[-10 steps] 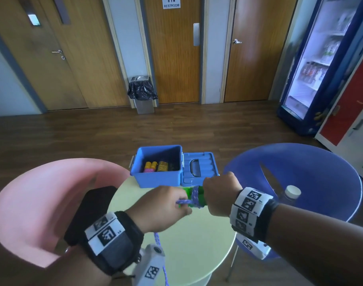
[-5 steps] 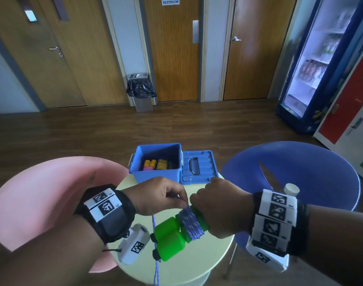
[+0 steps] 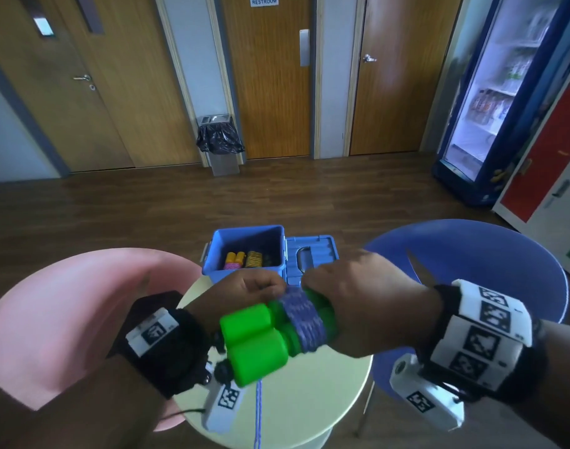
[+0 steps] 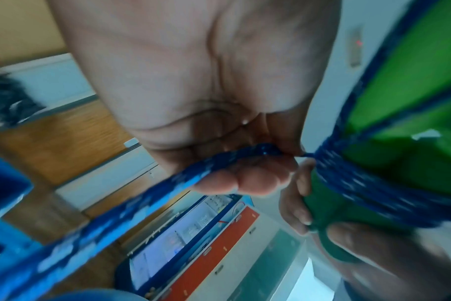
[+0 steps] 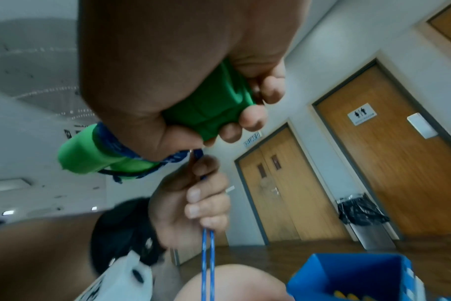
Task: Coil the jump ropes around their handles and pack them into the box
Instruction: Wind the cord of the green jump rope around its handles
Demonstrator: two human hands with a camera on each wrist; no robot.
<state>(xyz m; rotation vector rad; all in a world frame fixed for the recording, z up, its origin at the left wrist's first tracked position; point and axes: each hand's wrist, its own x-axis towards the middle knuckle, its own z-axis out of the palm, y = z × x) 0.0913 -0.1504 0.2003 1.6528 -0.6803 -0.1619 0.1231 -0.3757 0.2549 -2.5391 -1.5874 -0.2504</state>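
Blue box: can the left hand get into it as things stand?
Probably yes for the path: the blue box stands open just beyond the left hand, its lid beside it. But that hand pinches the rope.

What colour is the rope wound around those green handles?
The rope is blue with pale flecks; left wrist view.

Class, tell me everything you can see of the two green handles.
The green handles are two smooth, plastic-looking cylinders lying side by side, bound at the middle by turns of blue speckled cord. The right hand grips their far ends, holding them above the pale table; the left hand pinches the cord beside the winding.
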